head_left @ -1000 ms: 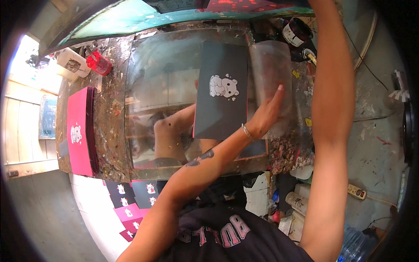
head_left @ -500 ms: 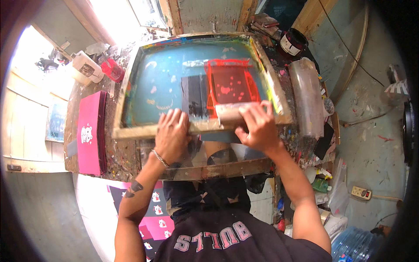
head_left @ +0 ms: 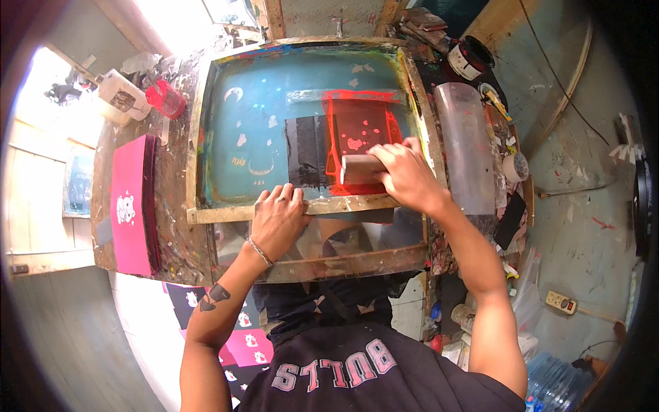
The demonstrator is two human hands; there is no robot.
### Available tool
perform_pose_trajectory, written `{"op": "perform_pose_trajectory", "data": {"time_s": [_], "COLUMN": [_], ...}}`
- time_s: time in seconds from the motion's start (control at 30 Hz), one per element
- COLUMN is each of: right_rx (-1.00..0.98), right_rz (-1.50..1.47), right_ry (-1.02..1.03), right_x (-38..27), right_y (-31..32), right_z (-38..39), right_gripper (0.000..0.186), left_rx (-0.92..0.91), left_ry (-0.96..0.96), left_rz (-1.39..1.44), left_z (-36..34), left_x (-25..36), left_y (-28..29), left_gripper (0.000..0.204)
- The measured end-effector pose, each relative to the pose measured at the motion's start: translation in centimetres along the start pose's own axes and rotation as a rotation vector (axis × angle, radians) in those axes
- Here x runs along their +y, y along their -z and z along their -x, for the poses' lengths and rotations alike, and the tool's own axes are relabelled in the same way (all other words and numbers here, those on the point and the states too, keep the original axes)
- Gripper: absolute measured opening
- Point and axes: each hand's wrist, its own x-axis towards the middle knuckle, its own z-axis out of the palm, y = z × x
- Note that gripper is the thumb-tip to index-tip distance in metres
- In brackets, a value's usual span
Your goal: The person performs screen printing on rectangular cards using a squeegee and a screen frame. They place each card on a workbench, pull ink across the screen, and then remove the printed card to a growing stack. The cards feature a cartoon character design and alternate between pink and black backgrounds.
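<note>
The wooden-framed screen (head_left: 193, 158) lies flat on the bench, its blue mesh (head_left: 240, 123) carrying small pale designs, a black patch (head_left: 305, 147) and a red ink-coated area (head_left: 360, 120) with small pink shapes. My left hand (head_left: 278, 216) grips the frame's front bar, fingers curled over it. My right hand (head_left: 408, 175) holds a squeegee (head_left: 357, 168) against the lower part of the red area, its fingers wrapped over the top. The edge of a dark sheet (head_left: 371, 217) shows below the frame; the rest is hidden under the screen.
A pink card stack (head_left: 129, 230) with a cartoon animal lies at left, behind it a red container (head_left: 165, 97) and white jug (head_left: 117, 93). A translucent sheet (head_left: 463, 151) and black tub (head_left: 467, 58) sit at right. A power strip (head_left: 561, 301) is on the right wall.
The screen has come down over the dark sheet since a second ago. My left hand moved from beside the sheet to the frame; my right came down onto the squeegee, which has since shifted slightly.
</note>
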Motion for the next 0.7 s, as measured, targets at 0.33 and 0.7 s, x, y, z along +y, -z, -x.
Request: {"op": "perform_pose_trajectory", "data": {"time_s": [0.33, 0.7], "right_rx": [0.241, 0.183], "right_rz": [0.184, 0.124], "right_ry": [0.017, 0.024], "right_x": [6.7, 1.4], "right_y": [-1.0, -1.4], "right_z": [-10.4, -3.2], "right_gripper": [0.034, 0.039], "left_rx": [0.015, 0.056], "left_ry": [-0.018, 0.026], "left_rz": [0.042, 0.118], "left_z": [-0.1, 0.4], "left_x": [-0.5, -0.6], "left_y": [0.0, -0.2], "left_gripper": [0.040, 0.040]}}
